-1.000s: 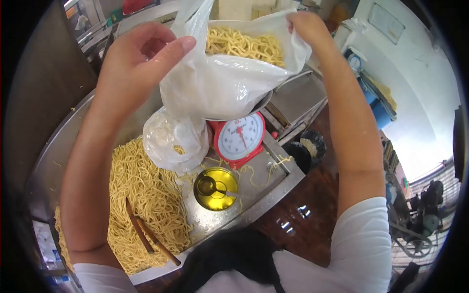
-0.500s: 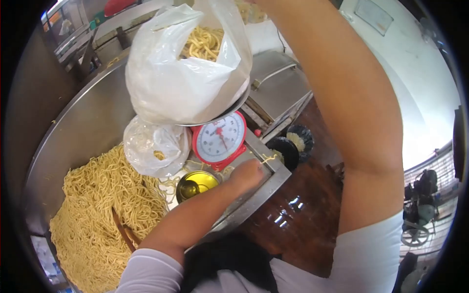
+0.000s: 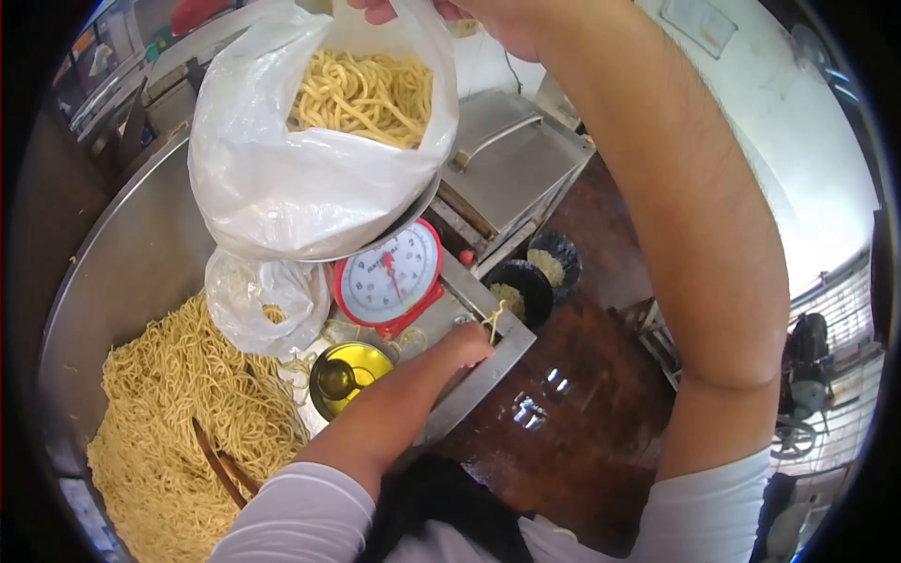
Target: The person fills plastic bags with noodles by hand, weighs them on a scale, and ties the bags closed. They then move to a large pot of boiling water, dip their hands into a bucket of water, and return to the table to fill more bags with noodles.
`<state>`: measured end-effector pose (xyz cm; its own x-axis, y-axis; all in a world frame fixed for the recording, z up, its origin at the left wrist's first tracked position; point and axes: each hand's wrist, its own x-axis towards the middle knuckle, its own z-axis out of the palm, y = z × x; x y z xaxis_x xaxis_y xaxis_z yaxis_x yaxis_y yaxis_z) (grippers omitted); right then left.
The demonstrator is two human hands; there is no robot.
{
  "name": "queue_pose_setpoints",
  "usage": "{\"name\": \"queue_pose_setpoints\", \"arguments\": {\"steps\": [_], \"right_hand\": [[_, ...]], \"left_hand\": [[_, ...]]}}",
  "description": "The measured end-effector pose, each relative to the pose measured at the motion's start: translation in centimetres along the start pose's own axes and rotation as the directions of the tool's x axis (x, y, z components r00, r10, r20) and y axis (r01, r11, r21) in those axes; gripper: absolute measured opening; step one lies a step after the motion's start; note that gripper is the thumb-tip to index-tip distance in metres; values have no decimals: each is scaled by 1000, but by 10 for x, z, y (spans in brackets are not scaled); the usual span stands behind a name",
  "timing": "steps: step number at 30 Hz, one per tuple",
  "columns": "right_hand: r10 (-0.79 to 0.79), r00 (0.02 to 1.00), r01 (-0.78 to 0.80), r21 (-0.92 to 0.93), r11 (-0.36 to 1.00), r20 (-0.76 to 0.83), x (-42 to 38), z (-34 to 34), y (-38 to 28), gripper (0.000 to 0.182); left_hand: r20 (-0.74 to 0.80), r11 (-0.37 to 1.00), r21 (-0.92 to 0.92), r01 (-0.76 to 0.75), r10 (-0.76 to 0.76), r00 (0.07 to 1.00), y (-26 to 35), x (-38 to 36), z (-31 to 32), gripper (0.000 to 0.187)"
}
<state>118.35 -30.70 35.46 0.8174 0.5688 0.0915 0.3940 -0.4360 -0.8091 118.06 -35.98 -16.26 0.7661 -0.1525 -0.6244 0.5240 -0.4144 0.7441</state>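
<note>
White, thin plastic makes up the bag (image 3: 300, 192), which sits at the far side of the scene on the pan (image 3: 413, 218) of a red-rimmed scale (image 3: 387, 281), its mouth open on thick yellow noodles (image 3: 366, 98). Judging by its bulge, it should be heavy for so thin a skin, limp and shifting, its load sagging toward whichever side is low; the glossy noodles look slick, soft and easily crushed. A good hold would gather both upper edges above the load, with a palm beneath, since one edge alone could stretch or tear. At the far edge of view the right hand (image 3: 511, 21) has its fingers at the raised rim; the frame cuts it off, so I cannot tell whether its grip is pinching. Nearer, the left hand (image 3: 465, 345) is low at the edge of the bench (image 3: 493, 363), just beside a noodle strand (image 3: 495, 319); its fingers are partly hidden, and whether they pinch anything cannot be told. Left of the scale, a second bag (image 3: 253, 305) stands by a noodle heap (image 3: 178, 413).
</note>
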Motion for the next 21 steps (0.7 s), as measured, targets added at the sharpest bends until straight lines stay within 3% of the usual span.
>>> {"name": "queue_pose_setpoints", "arguments": {"steps": [1, 2, 3, 5, 7, 9, 11, 13, 15, 17, 19, 21], "right_hand": [[-13, 1000, 13, -6, 1000, -2, -2, -6, 9, 45], [-295, 951, 299, -27, 954, 95, -2, -17, 30, 45], [-541, 818, 554, -19, 832, 196, -5, -22, 38, 44], [-508, 841, 512, 29, 858, 188, -1, -23, 43, 43], [-461, 871, 454, 78, 887, 172, 0, -24, 46, 42], [-298, 939, 291, 68, 954, 173, -2, -24, 43, 37], [-197, 973, 201, -16, 980, 120, -10, -23, 30, 34], [-108, 992, 113, -77, 991, 67, -9, -25, 36, 31], [-356, 924, 368, -72, 927, 139, 4, -35, 62, 25], [-354, 929, 365, -110, 924, 110, 13, -33, 69, 25], [-367, 926, 377, -146, 914, 92, 13, -27, 65, 26], [-286, 957, 287, -315, 905, 49, 7, -27, 56, 29]], "left_hand": [[-72, 963, 222, -150, 170, 983, -8, 6, 5, 27], [-105, 856, 443, -266, 344, 933, -10, 13, 4, 31], [-108, 855, 443, -270, 350, 930, 3, 3, 1, 31], [-231, 902, 414, -120, 231, 945, 28, -28, 3, 38], [-258, 910, 405, -84, 202, 945, 47, -52, -7, 38], [-145, 897, 393, -204, 280, 949, 46, -62, -18, 36], [-147, 896, 381, -228, 302, 942, 49, -87, -31, 28], [-137, 911, 202, -360, 391, 910, 60, -131, -60, 16], [-209, 853, -30, -520, 503, 838, 58, -174, -87, 13], [-357, 707, -295, -643, 542, 761, 67, -236, -106, 11], [-551, 659, -69, -749, 601, 579, 60, -305, -130, 10], [-694, 650, -9, -760, 542, 473, 43, -379, -150, 18]]}}
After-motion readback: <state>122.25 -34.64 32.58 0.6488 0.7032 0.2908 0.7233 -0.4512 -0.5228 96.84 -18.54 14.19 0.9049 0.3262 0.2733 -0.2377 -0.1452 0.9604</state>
